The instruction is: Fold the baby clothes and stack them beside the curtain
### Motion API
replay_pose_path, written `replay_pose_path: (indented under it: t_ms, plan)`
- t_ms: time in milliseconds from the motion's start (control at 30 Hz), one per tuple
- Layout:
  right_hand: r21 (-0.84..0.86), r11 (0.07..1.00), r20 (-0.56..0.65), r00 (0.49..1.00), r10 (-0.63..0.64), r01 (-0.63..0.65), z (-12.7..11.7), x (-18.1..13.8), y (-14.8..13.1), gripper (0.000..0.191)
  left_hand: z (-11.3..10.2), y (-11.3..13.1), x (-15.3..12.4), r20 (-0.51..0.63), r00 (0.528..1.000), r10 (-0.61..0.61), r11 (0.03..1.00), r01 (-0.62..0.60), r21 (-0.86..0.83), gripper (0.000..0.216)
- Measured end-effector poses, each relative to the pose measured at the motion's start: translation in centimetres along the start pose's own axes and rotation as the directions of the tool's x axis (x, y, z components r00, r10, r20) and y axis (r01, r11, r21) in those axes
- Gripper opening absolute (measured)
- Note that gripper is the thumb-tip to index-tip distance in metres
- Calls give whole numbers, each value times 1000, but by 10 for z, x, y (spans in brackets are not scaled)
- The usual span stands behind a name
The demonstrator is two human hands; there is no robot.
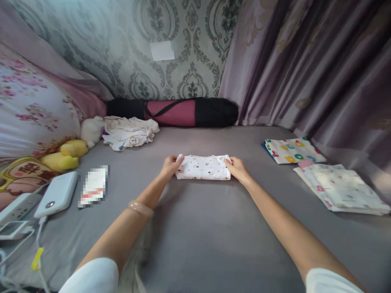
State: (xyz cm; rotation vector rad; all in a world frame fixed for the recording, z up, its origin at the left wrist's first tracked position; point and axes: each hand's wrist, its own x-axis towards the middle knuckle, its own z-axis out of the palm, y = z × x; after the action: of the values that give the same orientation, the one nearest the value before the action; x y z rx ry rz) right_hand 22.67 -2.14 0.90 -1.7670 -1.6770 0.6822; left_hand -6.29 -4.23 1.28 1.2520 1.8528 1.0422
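Note:
A white garment (204, 167) with a small scattered print, folded into a flat rectangle, is in the middle of the view over the grey bed sheet (214, 219). My left hand (172, 166) grips its left end, the thumb on top. At the opposite end my right hand (238, 168) pinches the cloth the same way. The fingers under the fabric are hidden. Whether the garment rests on the sheet or is slightly lifted, I cannot tell.
Folded cloths (348, 187) and a colourful printed cloth (295, 150) lie at right. A crumpled garment (131, 132) lies back left, before a black-and-maroon bag (174, 112). A power bank (58, 193), power strip (20, 207), cables and plush toys (65, 154) occupy the left.

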Motion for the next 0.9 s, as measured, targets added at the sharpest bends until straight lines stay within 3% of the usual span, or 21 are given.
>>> replay_pose_path:
  t_ms: [200,333,533,767,833,900]
  plan:
    - [-240,971,-119,992,-35,6,3,-6,-14,29,6,7,-4,-91,984,150,965,-126,230,22]
    - [-302,953,-150,987,-58,10,0,-6,-18,38,8,8,-5,-139,960,244,918,-182,352,34]
    - [-422,907,-41,999,-8,-10,1,-5,-14,35,11,6,-6,-56,980,189,849,-134,512,37]
    - [-425,902,-41,997,68,-79,-9,1,-11,36,4,14,-2,-59,996,67,821,-21,571,35]
    - [-422,904,-41,997,60,-72,-15,0,-12,34,0,15,-3,-89,992,94,815,-25,579,36]
    - [-437,899,-94,996,-8,-34,-18,-5,-17,33,0,18,-9,-109,965,238,784,-125,608,33]
